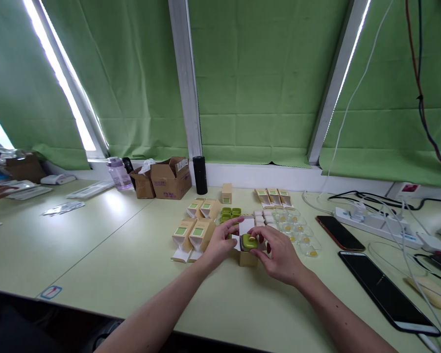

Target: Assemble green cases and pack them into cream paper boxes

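Your right hand (279, 252) is closed on the green case (249, 243) at the mouth of the open box (248, 260), while your left hand (220, 241) sits at the box's left side, its grip impossible to tell, with cartons (202, 233) farther left on the table (132, 289).

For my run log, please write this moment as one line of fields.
left hand: beside open carton | right hand: fingers on green case at carton's mouth | nearby: clear plastic shells

Packing workroom, apparently: long table (106, 264) bore grouped small cartons (202, 233); power strip (377, 227) lay at table's right; green blinds (257, 83) hung behind.
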Demonstrator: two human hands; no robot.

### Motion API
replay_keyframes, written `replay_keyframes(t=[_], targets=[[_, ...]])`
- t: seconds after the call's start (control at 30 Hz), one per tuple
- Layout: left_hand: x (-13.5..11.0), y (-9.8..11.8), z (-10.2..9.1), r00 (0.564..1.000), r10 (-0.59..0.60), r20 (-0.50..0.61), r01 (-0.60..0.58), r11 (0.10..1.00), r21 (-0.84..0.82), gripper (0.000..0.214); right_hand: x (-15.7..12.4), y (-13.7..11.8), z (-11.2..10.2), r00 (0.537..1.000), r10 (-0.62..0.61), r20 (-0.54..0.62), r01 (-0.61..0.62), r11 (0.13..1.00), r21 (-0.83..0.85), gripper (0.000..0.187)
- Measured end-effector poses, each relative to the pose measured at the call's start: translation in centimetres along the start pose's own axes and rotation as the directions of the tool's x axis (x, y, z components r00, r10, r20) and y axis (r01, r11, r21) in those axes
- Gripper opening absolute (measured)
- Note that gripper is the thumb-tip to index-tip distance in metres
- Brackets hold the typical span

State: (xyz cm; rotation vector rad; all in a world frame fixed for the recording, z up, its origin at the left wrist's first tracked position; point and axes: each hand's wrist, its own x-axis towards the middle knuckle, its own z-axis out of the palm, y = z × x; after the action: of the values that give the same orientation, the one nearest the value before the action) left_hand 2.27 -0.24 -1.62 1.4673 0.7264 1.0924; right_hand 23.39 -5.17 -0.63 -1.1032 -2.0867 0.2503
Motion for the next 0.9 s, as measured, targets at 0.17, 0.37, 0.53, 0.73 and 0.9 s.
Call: replay_keyframes(t=[0.17, 0.37, 0.53, 0.73, 0.9], targets=[[0.0, 0.1, 0.2, 1.0, -0.002, 0.0, 0.003, 1.0, -0.025, 0.08, 0.0, 0.0, 0.6, 1.0, -0.004, -0.003, 0.004, 1.0, -0.018, 0.008], [-0.1, 0.2, 0.3, 1.0, 0.002, -0.008, -0.002, 0.999, -0.045, 0.079, 0.2, 0.5, 1.3, 0.999, 0.039, -0.023, -0.04, 0.998, -0.054, 0.013], [-0.1, 0.3, 0.3, 0.999, -0.003, -0.032, 0.002, 1.0, -0.017, 0.079, 0.2, 0.5, 1.5, 0.999, 0.037, -0.035, -0.04, 0.996, -0.08, 0.015], [-0.1, 0.2, 0.3, 0.999, -0.021, -0.036, 0.021, 1.0, -0.014, 0.079, 0.3, 0.8, 1.8, 0.996, -0.029, -0.079, 0.025, 0.998, -0.056, 0.014], [-0.1, 0.1, 0.3, 0.999, -0.007, -0.034, 0.006, 1.0, -0.024, 0.078, 0.2, 0.8, 2.0, 0.995, -0.01, -0.1, 0.005, 0.999, -0.049, 0.013]])
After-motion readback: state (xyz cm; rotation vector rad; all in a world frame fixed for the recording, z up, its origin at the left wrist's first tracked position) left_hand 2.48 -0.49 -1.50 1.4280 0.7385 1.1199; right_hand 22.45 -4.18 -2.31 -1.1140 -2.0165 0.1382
